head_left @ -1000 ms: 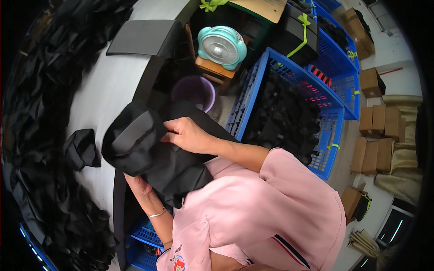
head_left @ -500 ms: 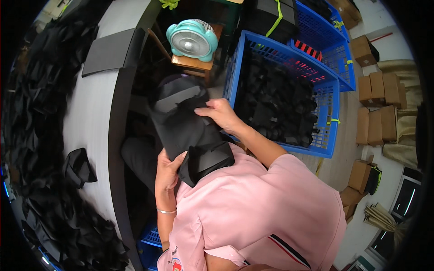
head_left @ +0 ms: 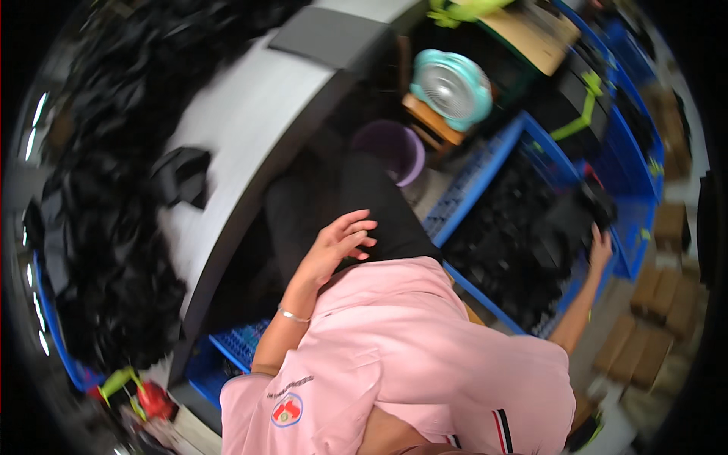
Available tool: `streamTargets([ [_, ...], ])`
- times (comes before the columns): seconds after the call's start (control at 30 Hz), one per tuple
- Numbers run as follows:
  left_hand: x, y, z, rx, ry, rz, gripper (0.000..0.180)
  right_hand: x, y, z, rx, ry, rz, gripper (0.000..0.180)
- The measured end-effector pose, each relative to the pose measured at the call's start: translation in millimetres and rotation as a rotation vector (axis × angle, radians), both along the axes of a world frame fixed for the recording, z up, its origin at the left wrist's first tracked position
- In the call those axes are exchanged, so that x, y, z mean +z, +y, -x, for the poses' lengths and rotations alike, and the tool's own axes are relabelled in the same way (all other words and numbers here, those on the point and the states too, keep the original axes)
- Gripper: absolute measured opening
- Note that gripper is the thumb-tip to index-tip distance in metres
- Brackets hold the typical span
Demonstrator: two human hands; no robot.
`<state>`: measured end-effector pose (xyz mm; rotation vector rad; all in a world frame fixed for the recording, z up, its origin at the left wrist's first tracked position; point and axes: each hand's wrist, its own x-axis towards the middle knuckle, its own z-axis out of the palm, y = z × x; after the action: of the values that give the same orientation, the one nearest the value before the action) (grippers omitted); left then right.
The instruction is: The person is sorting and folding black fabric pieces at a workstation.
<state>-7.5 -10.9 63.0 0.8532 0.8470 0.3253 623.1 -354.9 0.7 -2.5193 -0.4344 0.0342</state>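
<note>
The right hand [head_left: 600,244] gripped a soft, light black fabric piece [head_left: 584,212] by its edge over the blue crate [head_left: 485,178], while the left hand [head_left: 337,244] hung open and empty.

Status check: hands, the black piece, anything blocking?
Left hand open, empty, over lap. Right hand at black piece over blue crate; grip unclear. Nothing blocking.

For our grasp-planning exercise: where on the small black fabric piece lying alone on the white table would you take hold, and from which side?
Pinch the black fabric piece at its right edge, coming from the table's near rim. It lies crumpled and apart from the black heap, so that edge is open.
</note>
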Motion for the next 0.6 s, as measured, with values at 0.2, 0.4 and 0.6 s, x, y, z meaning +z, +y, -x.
streamTargets([
  [0.2,-10,21,50,0.611,0.175,-0.583,0.024,-71,47,-34,0.031,-0.102,0.19,0.053],
  [0.4,19,121,147,0.724,1.098,-1.615,0.062,-88,218,241,0.77,-0.039,0.171,0.036],
  [0.6,-22,163,240,0.639,1.26,-1.551,0.02,-13,348,445,1.392,-0.149,-0.283,0.02],
])
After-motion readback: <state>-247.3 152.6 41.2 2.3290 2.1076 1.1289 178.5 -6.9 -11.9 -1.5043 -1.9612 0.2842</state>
